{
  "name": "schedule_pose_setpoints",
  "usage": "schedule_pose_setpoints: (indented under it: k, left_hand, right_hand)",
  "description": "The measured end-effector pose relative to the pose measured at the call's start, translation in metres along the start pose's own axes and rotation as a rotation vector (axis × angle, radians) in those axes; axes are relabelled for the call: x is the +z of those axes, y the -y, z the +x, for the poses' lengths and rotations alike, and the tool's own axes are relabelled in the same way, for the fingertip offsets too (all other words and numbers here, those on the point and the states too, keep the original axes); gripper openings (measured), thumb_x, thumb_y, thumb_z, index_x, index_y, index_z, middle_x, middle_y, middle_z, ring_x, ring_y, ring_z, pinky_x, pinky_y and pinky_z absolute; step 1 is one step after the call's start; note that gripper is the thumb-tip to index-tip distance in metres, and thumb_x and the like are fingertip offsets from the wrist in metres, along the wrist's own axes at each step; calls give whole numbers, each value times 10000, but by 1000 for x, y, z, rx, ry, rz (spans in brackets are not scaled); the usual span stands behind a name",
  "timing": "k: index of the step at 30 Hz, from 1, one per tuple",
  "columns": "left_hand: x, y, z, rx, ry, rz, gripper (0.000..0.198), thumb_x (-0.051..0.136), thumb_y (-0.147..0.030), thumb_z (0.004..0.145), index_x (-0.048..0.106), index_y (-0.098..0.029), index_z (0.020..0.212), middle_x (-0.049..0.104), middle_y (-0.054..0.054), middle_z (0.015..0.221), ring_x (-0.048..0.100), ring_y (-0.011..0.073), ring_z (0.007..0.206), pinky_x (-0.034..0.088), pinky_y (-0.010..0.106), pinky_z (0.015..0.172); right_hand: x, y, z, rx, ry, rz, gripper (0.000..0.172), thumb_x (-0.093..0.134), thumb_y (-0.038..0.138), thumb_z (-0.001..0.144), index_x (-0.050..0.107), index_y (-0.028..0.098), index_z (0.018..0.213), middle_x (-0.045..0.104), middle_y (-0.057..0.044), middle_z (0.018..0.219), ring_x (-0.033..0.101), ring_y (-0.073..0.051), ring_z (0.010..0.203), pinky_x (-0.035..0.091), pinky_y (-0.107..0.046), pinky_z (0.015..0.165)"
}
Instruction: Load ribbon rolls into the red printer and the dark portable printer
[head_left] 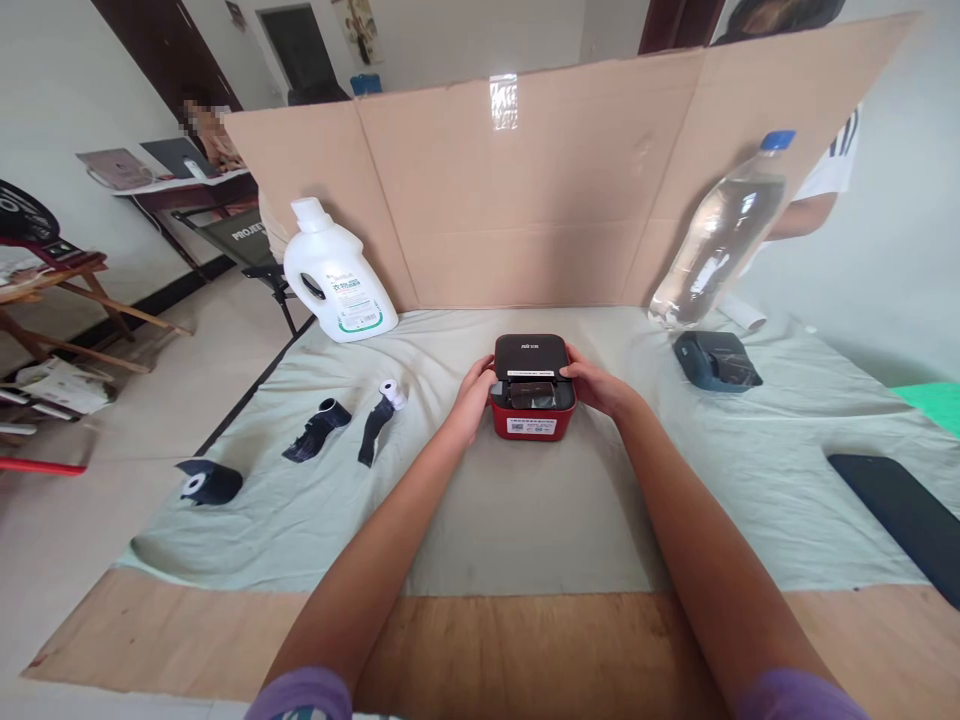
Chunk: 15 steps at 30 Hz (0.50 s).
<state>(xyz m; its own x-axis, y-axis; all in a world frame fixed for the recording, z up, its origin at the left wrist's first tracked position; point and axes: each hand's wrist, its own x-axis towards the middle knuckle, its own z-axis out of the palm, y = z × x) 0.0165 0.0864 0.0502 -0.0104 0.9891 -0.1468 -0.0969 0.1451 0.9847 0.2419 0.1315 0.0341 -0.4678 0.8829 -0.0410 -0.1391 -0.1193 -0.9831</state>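
Observation:
A small red label printer [531,425] with a black lid sits on the pale green cloth in front of me. A white sticker with codes is on its near side, and dark glossy film shows in the opening under the lid's front edge. My left hand [475,392] grips the printer's left side, its thumb by a grey tab. My right hand [594,384] wraps the right side, its thumb on the lid's edge. The fingers behind the printer are partly hidden.
Ribbon rolls [214,483] lie at left. A detergent bottle [341,280] and a clear water bottle [724,240] lean against the cardboard sheet [517,200]. A dark teal device [716,362] and a phone [900,510] are at right. People are beyond the cardboard.

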Motion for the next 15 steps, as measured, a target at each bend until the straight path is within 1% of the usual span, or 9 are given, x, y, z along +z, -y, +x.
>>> schedule_pose_setpoints:
  k: [5,8,10,11,13,15]
  left_hand:
    - [2,2,1,-34,-22,-25,523,540,-282,728,617,-236,1243,692,35,1204,616,219,1134,518,289,850]
    - [2,4,1,-11,-21,-36,533,529,-272,730,617,-232,1254,698,37,1170,625,214,1088,515,280,807]
    - [2,3,1,12,-24,-28,526,531,-273,738,621,-234,1255,701,38,1162,633,212,1068,517,283,802]
    - [2,2,1,15,-25,-15,515,536,-279,743,627,-237,1248,703,39,1154,639,213,1055,520,289,802]
    - [0,0,1,-11,-20,17,487,557,-294,745,642,-244,1221,709,45,1136,654,222,1024,531,311,800]
    - [-2,0,2,-48,-5,23,475,573,-304,742,651,-249,1207,716,51,1136,666,236,1018,539,340,819]
  right_hand:
    - [-2,2,1,11,-1,1,561,679,299,718,547,353,1260,659,18,1238,610,-245,1108,520,-403,929]
    - [-1,2,2,11,-7,-14,557,677,304,711,554,350,1252,661,20,1241,611,-246,1123,522,-397,925]
    - [1,-2,3,2,-30,-21,541,682,333,713,563,342,1241,671,11,1232,621,-255,1121,525,-413,935]
    - [3,-6,3,-14,-68,-18,524,684,361,721,570,335,1232,675,5,1229,626,-260,1125,522,-423,949]
    - [7,-17,0,-79,-208,-4,481,676,432,757,584,324,1216,681,-6,1234,626,-266,1153,503,-440,998]
    - [10,-28,-10,-147,-326,-3,457,641,491,803,596,326,1226,672,-11,1275,605,-273,1216,472,-455,1054]
